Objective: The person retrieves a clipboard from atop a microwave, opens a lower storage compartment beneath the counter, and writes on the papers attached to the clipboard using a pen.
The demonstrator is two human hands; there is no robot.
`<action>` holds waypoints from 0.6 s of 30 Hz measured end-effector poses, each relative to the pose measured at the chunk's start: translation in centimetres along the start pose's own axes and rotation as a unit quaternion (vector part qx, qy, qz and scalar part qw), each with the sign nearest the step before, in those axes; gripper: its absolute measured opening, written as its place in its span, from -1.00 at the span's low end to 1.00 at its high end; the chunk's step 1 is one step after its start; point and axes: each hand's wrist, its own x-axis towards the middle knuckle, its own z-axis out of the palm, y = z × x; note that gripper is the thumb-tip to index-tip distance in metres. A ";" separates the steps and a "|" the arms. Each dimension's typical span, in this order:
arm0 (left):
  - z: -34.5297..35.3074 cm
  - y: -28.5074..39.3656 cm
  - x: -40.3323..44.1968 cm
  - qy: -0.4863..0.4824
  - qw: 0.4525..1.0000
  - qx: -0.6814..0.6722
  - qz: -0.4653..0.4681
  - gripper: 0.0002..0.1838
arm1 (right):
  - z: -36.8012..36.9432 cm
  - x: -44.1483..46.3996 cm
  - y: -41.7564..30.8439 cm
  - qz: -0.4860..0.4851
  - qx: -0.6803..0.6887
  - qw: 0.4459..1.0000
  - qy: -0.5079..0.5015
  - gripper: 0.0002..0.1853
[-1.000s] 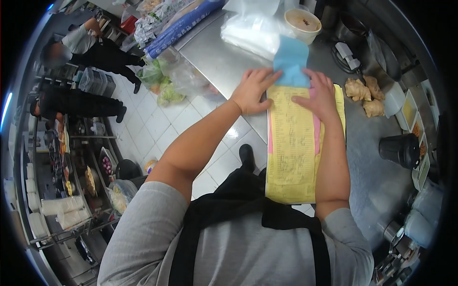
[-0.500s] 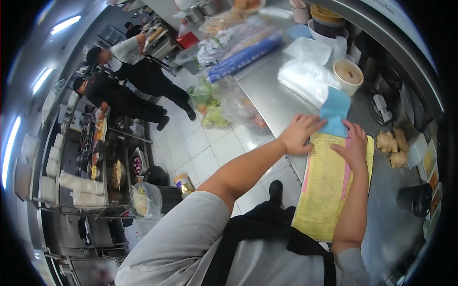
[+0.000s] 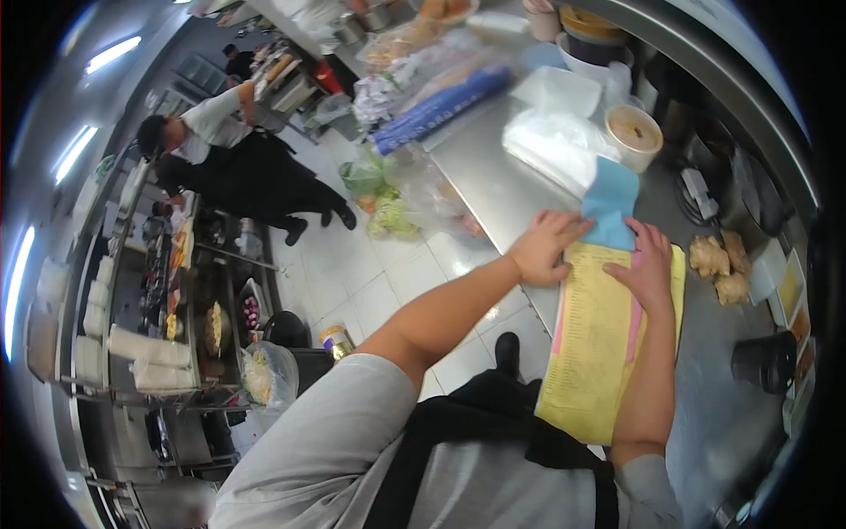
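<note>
Long yellow printed sheets, with pink paper showing between them, lie along the edge of the metal counter. A blue sheet or cloth lies at their far end. My left hand rests with fingers spread at the upper left corner of the sheets, fingertips touching the blue piece's edge. On the right, my right hand lies spread over the yellow and pink paper, its fingertips beside the blue piece. Neither hand is closed around anything.
White plastic bags, a tub, ginger and a black container stand on the counter. Bagged vegetables are beside its left edge. Co-workers stand near shelving at the left.
The view has swung left, showing more of the kitchen. The co-worker in a light shirt has shifted and now overlaps the one in black. My hands stay at the top of the sheets.
</note>
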 end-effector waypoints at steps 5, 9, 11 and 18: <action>0.0 0.0 0.2 -0.002 1.000 0.005 0.007 -0.04 | -0.2 -0.1 0.2 -0.015 0.005 1.000 0.004 -0.16; -0.1 0.2 0.2 -0.016 1.000 0.013 -0.002 -0.06 | 0.0 -0.1 0.2 -0.004 -0.001 1.000 0.005 -0.15; -0.2 0.2 0.3 -0.018 1.000 0.017 0.000 -0.06 | 0.1 -0.1 0.3 0.000 -0.004 1.000 0.005 -0.15; 0.1 0.1 -0.2 -0.039 0.998 0.039 -0.005 -0.07 | 0.0 0.0 0.3 0.010 -0.018 1.000 -0.012 -0.15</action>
